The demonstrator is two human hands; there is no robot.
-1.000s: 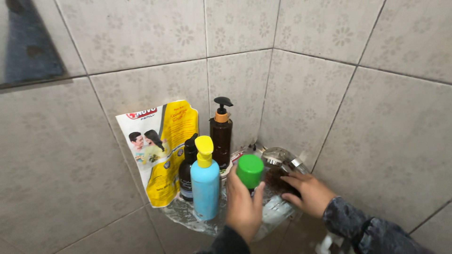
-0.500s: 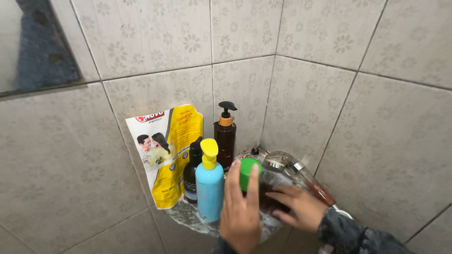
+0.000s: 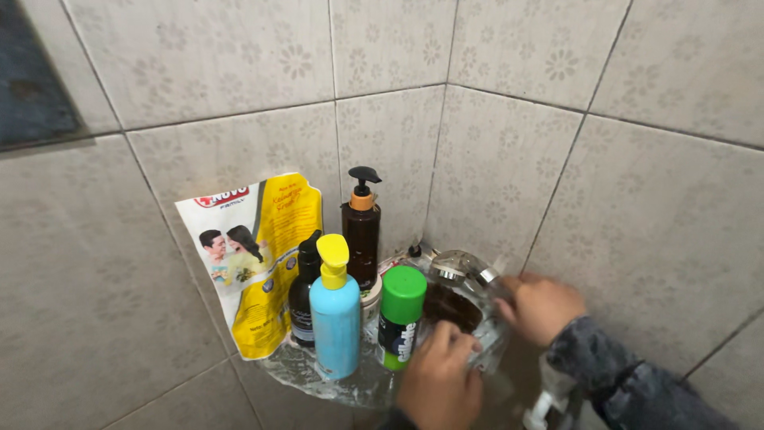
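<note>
Gripping one clear glass jar (image 3: 461,299) with dark brown contents from two sides: left hand (image 3: 436,381) at its near lower edge, fingers (image 3: 455,341) curled against the glass; right hand (image 3: 541,306) closed round its right side near the metal-rimmed mouth. Jar tilted, resting at the right end of one transparent corner shelf (image 3: 318,374), close to the tiled wall corner (image 3: 434,159). Just left of the jar, almost touching the left fingers: one can with a green cap (image 3: 400,317), upright. Further left, four more containers: one light blue bottle with a yellow cap (image 3: 334,314) at the front edge, one small dark bottle (image 3: 302,299) behind it, one tall brown pump bottle (image 3: 361,227) at the back, one yellow and white refill pouch (image 3: 255,259) leaning on the left wall. Dark patterned sleeve (image 3: 629,386) on the right forearm. Total counted: two hands, one jar, one can, three bottles, one pouch.
</note>
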